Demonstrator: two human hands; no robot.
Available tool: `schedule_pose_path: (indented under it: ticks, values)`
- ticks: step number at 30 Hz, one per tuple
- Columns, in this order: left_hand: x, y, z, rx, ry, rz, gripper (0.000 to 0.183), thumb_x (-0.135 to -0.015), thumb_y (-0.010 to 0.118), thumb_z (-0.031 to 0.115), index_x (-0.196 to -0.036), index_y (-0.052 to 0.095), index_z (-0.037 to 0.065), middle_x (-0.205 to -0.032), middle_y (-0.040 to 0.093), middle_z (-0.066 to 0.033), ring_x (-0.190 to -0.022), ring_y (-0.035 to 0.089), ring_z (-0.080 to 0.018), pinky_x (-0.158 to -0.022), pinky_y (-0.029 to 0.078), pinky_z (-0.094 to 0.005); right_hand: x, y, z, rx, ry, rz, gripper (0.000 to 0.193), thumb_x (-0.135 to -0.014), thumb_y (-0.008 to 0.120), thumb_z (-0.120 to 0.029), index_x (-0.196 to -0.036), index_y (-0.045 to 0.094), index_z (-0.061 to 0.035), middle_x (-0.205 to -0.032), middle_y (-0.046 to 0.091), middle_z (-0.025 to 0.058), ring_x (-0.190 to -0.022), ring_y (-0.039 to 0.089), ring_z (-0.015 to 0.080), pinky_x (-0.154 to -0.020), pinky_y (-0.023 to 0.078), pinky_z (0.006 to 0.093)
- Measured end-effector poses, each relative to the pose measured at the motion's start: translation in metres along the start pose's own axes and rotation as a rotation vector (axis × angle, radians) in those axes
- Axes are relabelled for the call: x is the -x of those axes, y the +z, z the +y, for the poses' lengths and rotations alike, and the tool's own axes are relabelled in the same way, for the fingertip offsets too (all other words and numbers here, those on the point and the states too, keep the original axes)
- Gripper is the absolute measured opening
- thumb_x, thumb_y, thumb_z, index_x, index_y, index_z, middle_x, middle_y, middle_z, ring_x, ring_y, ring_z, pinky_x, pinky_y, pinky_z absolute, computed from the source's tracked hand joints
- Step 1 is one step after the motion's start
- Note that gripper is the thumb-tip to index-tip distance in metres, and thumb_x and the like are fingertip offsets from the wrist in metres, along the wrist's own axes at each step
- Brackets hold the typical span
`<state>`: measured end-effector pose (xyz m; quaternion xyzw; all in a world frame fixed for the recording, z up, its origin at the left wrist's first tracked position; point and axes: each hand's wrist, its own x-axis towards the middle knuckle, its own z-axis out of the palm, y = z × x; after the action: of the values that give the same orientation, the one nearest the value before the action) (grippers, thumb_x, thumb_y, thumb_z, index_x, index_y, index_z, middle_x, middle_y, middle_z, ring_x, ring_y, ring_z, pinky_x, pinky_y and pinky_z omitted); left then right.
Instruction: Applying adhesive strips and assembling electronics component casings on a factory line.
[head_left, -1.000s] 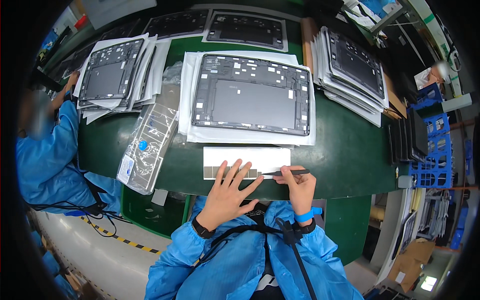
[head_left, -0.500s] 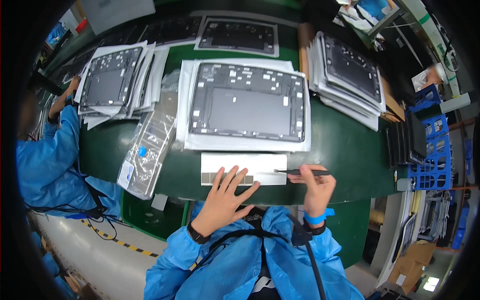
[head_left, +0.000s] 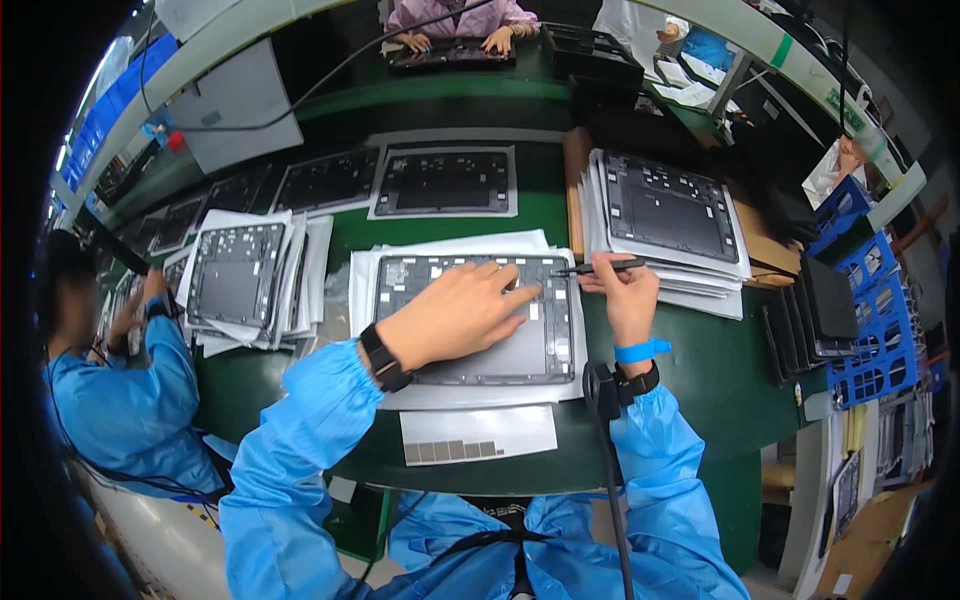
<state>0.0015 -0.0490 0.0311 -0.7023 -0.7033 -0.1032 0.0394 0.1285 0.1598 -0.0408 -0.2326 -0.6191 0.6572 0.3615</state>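
Observation:
A dark grey tablet housing [head_left: 490, 362] with small white patches lies on white sheets [head_left: 460, 396] in front of me. My left hand [head_left: 462, 312] stretches over its upper middle, fingers extended and apart, holding nothing I can see. At the housing's upper right, my right hand [head_left: 630, 305] pinches black tweezers [head_left: 580, 270], their tips over the corner. Whether the tips carry anything is too small to tell. Nearer to me lies a white backing sheet [head_left: 527, 428] with a row of grey-brown square stickers [head_left: 450, 452] along its lower edge.
Stacked housings interleaved with white sheets stand left [head_left: 237, 275] and right [head_left: 670, 205]. Another housing [head_left: 445, 183] lies behind. Blue crates [head_left: 880, 330] and dark panels [head_left: 815, 310] are at the right. A co-worker in blue [head_left: 130, 400] sits left; another in pink [head_left: 462, 18] works opposite.
Both hands have moved from the sticker sheet up to the housing, the tweezers staying in my right hand. The view has shifted, showing more of the far side.

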Motion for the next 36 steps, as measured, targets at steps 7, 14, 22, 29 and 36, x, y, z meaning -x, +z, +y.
schedule_pose_path:
  ticks: [7, 14, 22, 29, 36]
  values:
    - [-0.029, 0.030, -0.026, 0.022, 0.031, 0.050, 0.037, -0.089, 0.063, 0.022, -0.123, 0.061, 0.007, -0.097, 0.057, -0.0113, -0.086, 0.063, -0.0282, -0.073, 0.053, -0.0394, -0.007, -0.003, 0.005, -0.016, 0.020, 0.017, 0.021, -0.091, 0.070, -0.008, -0.097, 0.064, 0.0109, -0.085, 0.070, 0.0153, -0.073, 0.073, 0.0227, -0.063, 0.061, 0.0287]
    - [-0.030, 0.033, -0.025, 0.004, 0.034, 0.049, 0.037, -0.089, 0.064, 0.022, -0.123, 0.061, 0.008, -0.097, 0.056, -0.0106, -0.089, 0.062, -0.0268, -0.074, 0.053, -0.0390, -0.012, -0.006, 0.009, -0.017, 0.033, -0.009, 0.022, -0.091, 0.070, -0.009, -0.097, 0.064, 0.0113, -0.085, 0.070, 0.0152, -0.073, 0.073, 0.0227, -0.064, 0.061, 0.0285]
    - [-0.031, 0.031, -0.024, 0.003, 0.022, 0.027, 0.037, -0.089, 0.064, 0.022, -0.123, 0.061, 0.009, -0.097, 0.055, -0.0103, -0.090, 0.062, -0.0264, -0.074, 0.053, -0.0390, -0.014, -0.006, 0.009, 0.002, 0.043, -0.048, 0.023, -0.091, 0.070, -0.010, -0.096, 0.064, 0.0119, -0.083, 0.069, 0.0147, -0.071, 0.072, 0.0221, -0.063, 0.061, 0.0285]
    - [-0.032, 0.034, -0.027, -0.001, 0.049, 0.050, 0.036, -0.089, 0.064, 0.022, -0.122, 0.061, 0.009, -0.097, 0.056, -0.0102, -0.089, 0.062, -0.0268, -0.074, 0.053, -0.0391, -0.019, -0.006, 0.011, 0.022, 0.030, -0.077, 0.025, -0.090, 0.071, -0.011, -0.094, 0.063, 0.0114, -0.080, 0.069, 0.0149, -0.070, 0.072, 0.0218, -0.061, 0.060, 0.0282]
    - [-0.036, 0.033, -0.024, -0.025, 0.048, 0.046, 0.038, -0.089, 0.063, 0.023, -0.125, 0.061, 0.010, -0.094, 0.057, -0.0100, -0.083, 0.063, -0.0267, -0.069, 0.053, -0.0387, -0.020, -0.007, 0.010, 0.060, 0.026, -0.096, 0.026, -0.090, 0.072, -0.012, -0.095, 0.063, 0.0115, -0.080, 0.069, 0.0147, -0.070, 0.072, 0.0208, -0.061, 0.059, 0.0273]
